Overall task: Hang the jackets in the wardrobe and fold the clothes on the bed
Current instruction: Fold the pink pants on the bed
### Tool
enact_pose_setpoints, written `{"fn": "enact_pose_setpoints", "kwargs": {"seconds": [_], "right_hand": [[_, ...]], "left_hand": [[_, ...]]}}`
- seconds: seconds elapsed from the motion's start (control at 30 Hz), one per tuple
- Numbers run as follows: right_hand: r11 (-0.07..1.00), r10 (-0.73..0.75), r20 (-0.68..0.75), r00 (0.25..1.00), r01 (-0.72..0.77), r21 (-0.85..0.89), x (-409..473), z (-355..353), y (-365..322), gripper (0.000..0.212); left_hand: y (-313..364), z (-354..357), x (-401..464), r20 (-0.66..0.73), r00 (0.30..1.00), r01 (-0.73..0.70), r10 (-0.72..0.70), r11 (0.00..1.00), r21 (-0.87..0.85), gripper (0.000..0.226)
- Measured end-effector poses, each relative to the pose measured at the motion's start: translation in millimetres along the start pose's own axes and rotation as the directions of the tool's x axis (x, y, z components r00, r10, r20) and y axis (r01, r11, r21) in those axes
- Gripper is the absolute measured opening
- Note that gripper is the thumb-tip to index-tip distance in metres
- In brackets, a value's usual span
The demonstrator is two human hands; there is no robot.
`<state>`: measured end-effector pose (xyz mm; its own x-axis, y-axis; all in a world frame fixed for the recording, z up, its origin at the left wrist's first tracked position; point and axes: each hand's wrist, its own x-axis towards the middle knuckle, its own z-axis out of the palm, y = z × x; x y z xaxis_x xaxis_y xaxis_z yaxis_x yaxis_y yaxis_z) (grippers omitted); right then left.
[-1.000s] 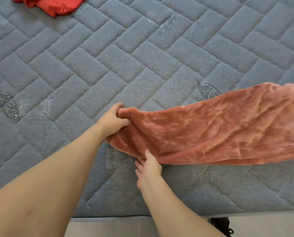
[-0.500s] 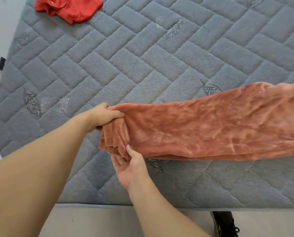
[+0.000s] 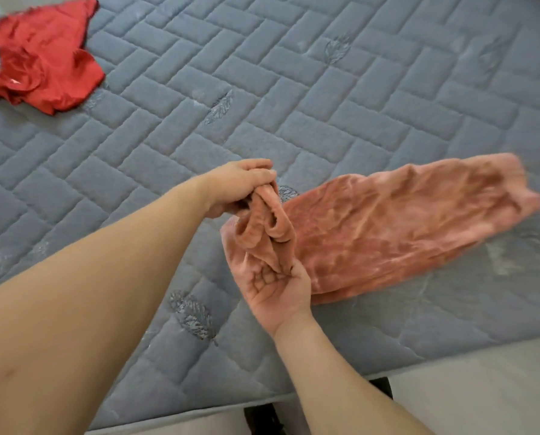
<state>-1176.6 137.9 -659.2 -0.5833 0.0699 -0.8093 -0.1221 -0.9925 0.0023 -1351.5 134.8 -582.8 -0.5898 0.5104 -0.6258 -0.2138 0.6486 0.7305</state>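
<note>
Left hand (image 3: pixel 237 186) grips bunched end of the pink fleece garment (image 3: pixel 388 227); right hand (image 3: pixel 278 287) pinches it, palm up. Red garment (image 3: pixel 45 61) far left on bed (image 3: pixel 294 105).

Grey quilted mattress (image 3: pixel 294 105) above pale floor (image 3: pixel 482 397).

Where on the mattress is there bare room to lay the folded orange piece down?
The widest free stretch of the mattress runs between the red garment at the far left corner and the orange garment. Another bare patch lies at the near edge, left of the right hand. It is crowded where the left hand and right hand hold the bunched end.
</note>
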Motion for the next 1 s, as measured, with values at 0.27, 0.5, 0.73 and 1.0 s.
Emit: {"fn": "enact_pose_setpoints", "kwargs": {"seconds": [0.27,0.5,0.73,1.0], "right_hand": [[0.975,-0.095,-0.034,0.995,0.1,0.197,-24,-26,-176,0.027],[0.972,-0.111,-0.177,0.978,0.144,0.186,-27,-59,-331,0.028],[0.942,-0.132,-0.428,0.894,-0.021,-0.334,-6,-91,-444,0.029],[0.881,-0.467,-0.366,0.805,0.388,-0.27,23,-127,-424,0.029]], "left_hand": [[128,154,65,0.225,0.97,0.079,-0.089,0.996,0.052,0.021],[207,319,126,0.115,0.99,0.077,-0.085,0.994,0.077,0.024],[232,422,190,0.014,0.992,0.121,-0.123,0.989,0.08,0.02],[187,419,223,0.021,0.985,-0.164,0.173,0.876,0.454,0.033]]}}
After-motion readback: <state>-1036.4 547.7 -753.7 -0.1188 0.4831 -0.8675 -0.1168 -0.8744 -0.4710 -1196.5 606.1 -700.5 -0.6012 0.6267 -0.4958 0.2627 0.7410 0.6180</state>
